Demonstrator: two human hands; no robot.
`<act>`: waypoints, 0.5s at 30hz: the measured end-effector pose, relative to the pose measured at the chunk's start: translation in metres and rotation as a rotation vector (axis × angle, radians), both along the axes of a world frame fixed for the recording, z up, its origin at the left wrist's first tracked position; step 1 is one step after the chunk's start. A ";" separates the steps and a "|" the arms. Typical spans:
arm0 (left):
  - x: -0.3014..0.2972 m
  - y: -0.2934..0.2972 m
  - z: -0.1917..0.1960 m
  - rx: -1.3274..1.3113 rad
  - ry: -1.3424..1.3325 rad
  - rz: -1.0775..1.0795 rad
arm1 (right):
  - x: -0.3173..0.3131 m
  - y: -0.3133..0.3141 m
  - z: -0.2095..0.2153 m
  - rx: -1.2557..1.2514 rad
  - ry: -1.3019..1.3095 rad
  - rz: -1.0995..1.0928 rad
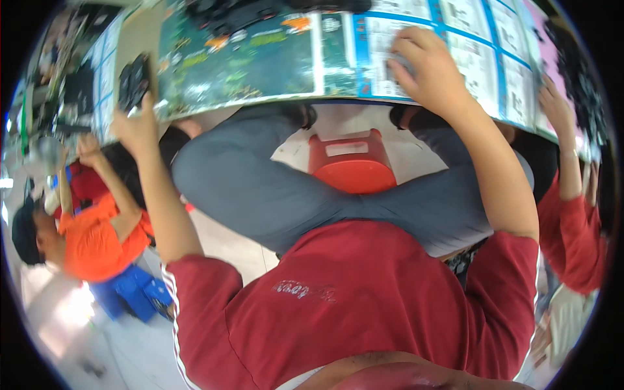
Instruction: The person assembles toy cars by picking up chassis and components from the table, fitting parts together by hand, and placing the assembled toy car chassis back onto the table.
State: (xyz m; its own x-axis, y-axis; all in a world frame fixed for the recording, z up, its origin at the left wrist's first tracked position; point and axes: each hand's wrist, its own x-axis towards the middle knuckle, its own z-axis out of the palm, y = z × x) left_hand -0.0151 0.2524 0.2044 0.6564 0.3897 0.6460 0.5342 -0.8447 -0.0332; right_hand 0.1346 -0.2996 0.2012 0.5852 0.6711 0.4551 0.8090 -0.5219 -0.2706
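Observation:
At the table's left part, my left hand (pixel 135 130) reaches up to a black plastic part (pixel 134 81). Its thumb and fingers close about the part's near end, and the part stands out past them. My right hand (pixel 429 70) is over the printed sheets (pixel 468 65) on the right of the table, fingers curled down towards the thumb. Something small and grey shows between them, too blurred to name. Several black plastic parts (pixel 234 14) lie together at the far side of a green printed mat (pixel 240 71).
A red plastic stool (pixel 351 162) stands under the table between my legs. To the left sits a person in an orange shirt (pixel 97 240); at the right, another person's hand (pixel 557 107) reaches onto the table near a pile of black parts (pixel 578 71). Blue bins (pixel 130 292) stand on the floor.

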 end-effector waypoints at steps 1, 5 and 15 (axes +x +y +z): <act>0.005 -0.021 0.007 0.049 -0.040 -0.087 | 0.001 -0.002 0.000 -0.002 0.005 -0.001; 0.026 -0.111 0.049 -0.202 0.064 -0.502 | 0.002 -0.003 -0.003 0.027 0.035 -0.008; 0.087 -0.258 0.037 -0.549 0.539 -1.190 | 0.007 -0.017 0.005 -0.002 0.051 -0.032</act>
State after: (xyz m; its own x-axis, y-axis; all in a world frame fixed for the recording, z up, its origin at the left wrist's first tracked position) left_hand 0.0717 -0.0060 0.2415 0.8793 -0.4469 0.1644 -0.4678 -0.7463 0.4735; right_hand 0.1414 -0.3170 0.2058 0.6284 0.6528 0.4231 0.7774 -0.5474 -0.3099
